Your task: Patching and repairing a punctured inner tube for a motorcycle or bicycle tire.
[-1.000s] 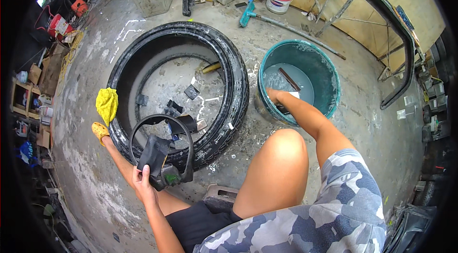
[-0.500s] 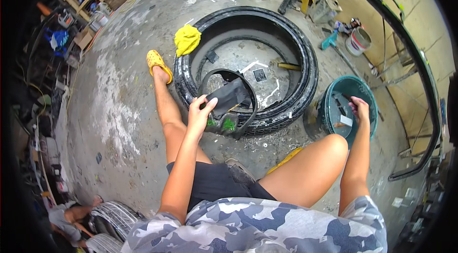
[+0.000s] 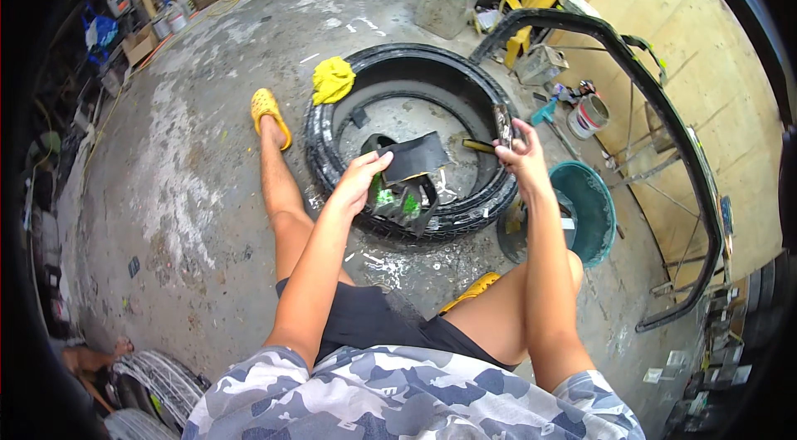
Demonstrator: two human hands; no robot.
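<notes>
"What's changed?"
"The right hand (image 3: 523, 159) has come away from the bucket (image 3: 594, 220); its fingers now grip a shiny dark piece (image 3: 503, 123) by the right edge of the tyre (image 3: 322, 141). So both hands are occupied."
"And the left hand (image 3: 357, 183)?"
"Pinching the black sheet (image 3: 417, 157), above the tyre."
"Any writing?"
"Print on the pail (image 3: 588, 118), too small to read."

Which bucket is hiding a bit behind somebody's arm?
The big teal bucket, partly covered by the person's right forearm. The other bucket is smaller and whitish with some red, standing farther away, and no arm covers it.
</notes>
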